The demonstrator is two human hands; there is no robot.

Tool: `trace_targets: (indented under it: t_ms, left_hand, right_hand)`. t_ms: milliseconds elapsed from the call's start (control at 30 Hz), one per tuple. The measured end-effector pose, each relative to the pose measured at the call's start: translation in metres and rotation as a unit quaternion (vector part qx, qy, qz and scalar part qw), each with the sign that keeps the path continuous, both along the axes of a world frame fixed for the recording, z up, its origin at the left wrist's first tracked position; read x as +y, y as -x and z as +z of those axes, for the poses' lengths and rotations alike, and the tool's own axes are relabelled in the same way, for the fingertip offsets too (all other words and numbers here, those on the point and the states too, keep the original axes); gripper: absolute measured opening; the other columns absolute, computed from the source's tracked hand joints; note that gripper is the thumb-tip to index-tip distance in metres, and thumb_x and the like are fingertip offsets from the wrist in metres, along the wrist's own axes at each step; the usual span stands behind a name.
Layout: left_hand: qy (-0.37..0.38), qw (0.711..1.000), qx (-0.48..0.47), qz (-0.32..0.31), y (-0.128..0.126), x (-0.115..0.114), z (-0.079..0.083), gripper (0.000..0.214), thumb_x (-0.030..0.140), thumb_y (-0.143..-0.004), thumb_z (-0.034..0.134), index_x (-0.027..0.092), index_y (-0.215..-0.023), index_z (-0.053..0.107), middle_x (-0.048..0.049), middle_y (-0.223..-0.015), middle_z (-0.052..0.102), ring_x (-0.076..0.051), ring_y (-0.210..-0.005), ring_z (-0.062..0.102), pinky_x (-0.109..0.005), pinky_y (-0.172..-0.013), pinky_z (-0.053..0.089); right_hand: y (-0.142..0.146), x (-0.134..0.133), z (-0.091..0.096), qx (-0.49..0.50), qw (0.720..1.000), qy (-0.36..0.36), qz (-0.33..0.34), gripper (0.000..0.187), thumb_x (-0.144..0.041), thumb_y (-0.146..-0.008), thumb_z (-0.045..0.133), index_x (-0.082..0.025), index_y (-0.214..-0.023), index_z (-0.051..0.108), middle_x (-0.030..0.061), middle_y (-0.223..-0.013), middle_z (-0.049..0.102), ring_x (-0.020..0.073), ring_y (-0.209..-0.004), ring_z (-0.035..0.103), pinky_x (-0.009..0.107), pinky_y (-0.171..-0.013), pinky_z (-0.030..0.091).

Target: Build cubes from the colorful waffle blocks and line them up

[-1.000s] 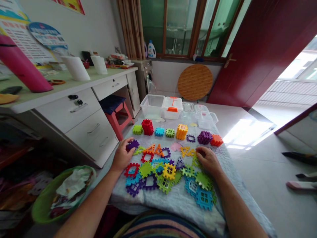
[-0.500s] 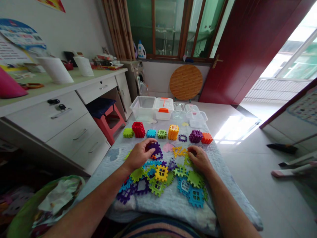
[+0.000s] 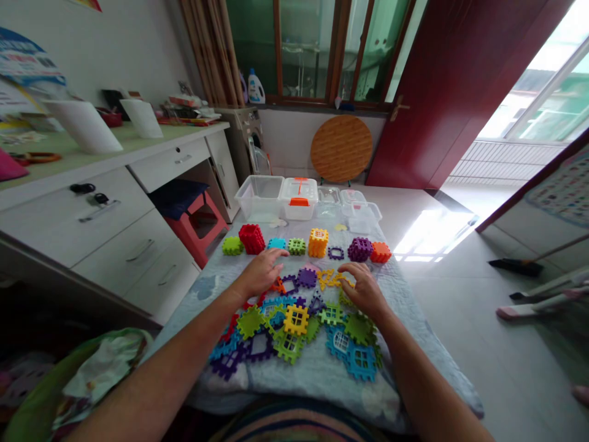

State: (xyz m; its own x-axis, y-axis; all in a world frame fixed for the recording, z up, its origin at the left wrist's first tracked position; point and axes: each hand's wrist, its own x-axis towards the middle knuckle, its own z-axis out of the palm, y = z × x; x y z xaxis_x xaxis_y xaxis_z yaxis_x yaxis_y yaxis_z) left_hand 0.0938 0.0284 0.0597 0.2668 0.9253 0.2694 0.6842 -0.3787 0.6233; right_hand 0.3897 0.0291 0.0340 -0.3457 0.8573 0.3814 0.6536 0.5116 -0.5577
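Observation:
My left hand (image 3: 261, 271) hovers over the far left part of a loose pile of toothed plastic building tiles, its fingers stretched and apart with nothing between them. Close to its thumb lie an orange tile (image 3: 278, 285) and a purple frame tile (image 3: 289, 283). A solid purple square tile (image 3: 307, 277) rests flat between my hands. My right hand (image 3: 363, 288) is open beside some yellow triangular tiles (image 3: 327, 278); whether its fingertips touch them I cannot tell. Nearer me are a yellow window tile (image 3: 296, 320), a green square tile (image 3: 251, 322) and blue window tiles (image 3: 361, 361).
Behind the pile runs a row of sorted stacks, including a red stack (image 3: 251, 239), a yellow stack (image 3: 318, 243), a purple stack (image 3: 359, 249) and an orange stack (image 3: 381, 252). Clear plastic bins (image 3: 260, 197) and a lidded box (image 3: 299, 201) line the table's far end.
My left hand has left the solid purple square tile, which now lies flat, and has shifted away with its fingers spread. My right hand stays by the yellow tiles. The view has shifted slightly.

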Motion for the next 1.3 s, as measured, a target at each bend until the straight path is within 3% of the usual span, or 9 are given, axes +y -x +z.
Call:
trace_targets:
  t_ms: [167, 300, 400, 567, 733, 900, 1000, 1167, 1300]
  left_hand:
    - [0.012, 0.996, 0.029, 0.088, 0.057, -0.013, -0.021, 0.03, 0.034, -0.078, 0.054, 0.02, -0.101, 0.067, -0.0083, -0.109, 0.069, -0.028, -0.104, 0.062, -0.042, -0.097, 0.046]
    - [0.017, 0.993, 0.01, 0.115, 0.077, -0.02, -0.037, 0.031, 0.038, -0.077, 0.056, 0.02, -0.1, 0.067, -0.0085, -0.106, 0.069, -0.027, -0.1, 0.063, -0.041, -0.093, 0.048]
    - [0.014, 0.992, -0.015, 0.122, 0.08, -0.022, -0.045, 0.03, 0.038, -0.077, 0.057, 0.02, -0.099, 0.067, -0.008, -0.105, 0.069, -0.026, -0.1, 0.063, -0.04, -0.093, 0.048]
    - [0.0, 0.989, -0.038, 0.143, 0.08, -0.022, -0.05, 0.026, 0.034, -0.078, 0.056, 0.02, -0.098, 0.067, -0.0065, -0.101, 0.069, -0.024, -0.096, 0.063, -0.039, -0.092, 0.049]
    - [-0.004, 0.989, -0.033, 0.143, 0.083, -0.022, -0.054, 0.025, 0.034, -0.079, 0.055, 0.02, -0.096, 0.067, -0.0065, -0.1, 0.068, -0.025, -0.097, 0.063, -0.039, -0.092, 0.049]
    - [0.009, 0.99, -0.022, 0.138, 0.085, -0.021, -0.054, 0.027, 0.035, -0.081, 0.053, 0.019, -0.097, 0.066, -0.0069, -0.102, 0.068, -0.024, -0.099, 0.062, -0.039, -0.094, 0.047]
    - [0.017, 0.991, -0.016, 0.135, 0.085, -0.021, -0.053, 0.028, 0.035, -0.081, 0.052, 0.019, -0.098, 0.066, -0.0069, -0.103, 0.068, -0.024, -0.099, 0.062, -0.038, -0.093, 0.048]
    - [0.021, 0.989, -0.018, 0.144, 0.084, -0.022, -0.051, 0.029, 0.036, -0.08, 0.052, 0.019, -0.099, 0.066, -0.0065, -0.104, 0.068, -0.024, -0.099, 0.062, -0.038, -0.092, 0.048]
    - [0.028, 0.989, -0.016, 0.143, 0.084, -0.023, -0.051, 0.03, 0.037, -0.08, 0.051, 0.018, -0.098, 0.066, -0.007, -0.104, 0.068, -0.024, -0.099, 0.062, -0.038, -0.093, 0.048]
  right_hand:
    - [0.032, 0.002, 0.021, -0.074, 0.991, 0.022, 0.109, 0.02, -0.015, -0.08, 0.057, -0.021, -0.097, 0.065, 0.006, -0.099, 0.069, 0.022, -0.095, 0.058, 0.038, -0.089, 0.043]
    - [0.054, 0.008, 0.019, -0.134, 0.983, 0.024, 0.122, 0.031, -0.017, -0.076, 0.062, -0.019, -0.107, 0.062, 0.0086, -0.105, 0.067, 0.0234, -0.098, 0.056, 0.04, -0.091, 0.041]
    - [0.062, 0.012, 0.009, -0.147, 0.982, 0.037, 0.116, 0.04, -0.017, -0.074, 0.065, -0.018, -0.113, 0.059, 0.0101, -0.107, 0.066, 0.0245, -0.1, 0.056, 0.04, -0.092, 0.041]
    - [0.063, 0.014, 0.004, -0.145, 0.982, 0.042, 0.111, 0.037, -0.012, -0.072, 0.061, -0.018, -0.108, 0.06, 0.0094, -0.104, 0.066, 0.024, -0.097, 0.056, 0.038, -0.088, 0.042]
    - [0.039, 0.018, 0.02, -0.161, 0.981, 0.015, 0.106, 0.045, -0.009, -0.071, 0.058, -0.019, -0.115, 0.06, 0.0094, -0.108, 0.066, 0.0246, -0.1, 0.056, 0.037, -0.088, 0.04]
    - [-0.001, 0.04, 0.043, -0.224, 0.973, -0.046, 0.009, 0.045, -0.014, -0.074, 0.06, -0.022, -0.118, 0.059, 0.0093, -0.11, 0.067, 0.0297, -0.105, 0.052, 0.043, -0.089, 0.037]
    - [-0.01, 0.059, 0.05, -0.264, 0.963, -0.051, -0.012, 0.046, -0.014, -0.074, 0.059, -0.019, -0.119, 0.058, 0.0107, -0.11, 0.068, 0.0316, -0.111, 0.051, 0.043, -0.092, 0.036]
    - [0.004, 0.082, 0.045, -0.339, 0.939, -0.04, -0.028, 0.046, -0.01, -0.072, 0.06, -0.021, -0.117, 0.057, 0.0087, -0.109, 0.07, 0.0333, -0.125, 0.045, 0.052, -0.107, 0.019]
    - [0.017, 0.092, 0.039, -0.38, 0.924, -0.011, -0.027, 0.041, -0.006, -0.074, 0.055, -0.021, -0.113, 0.058, 0.0077, -0.111, 0.071, 0.0311, -0.131, 0.042, 0.052, -0.111, 0.009]
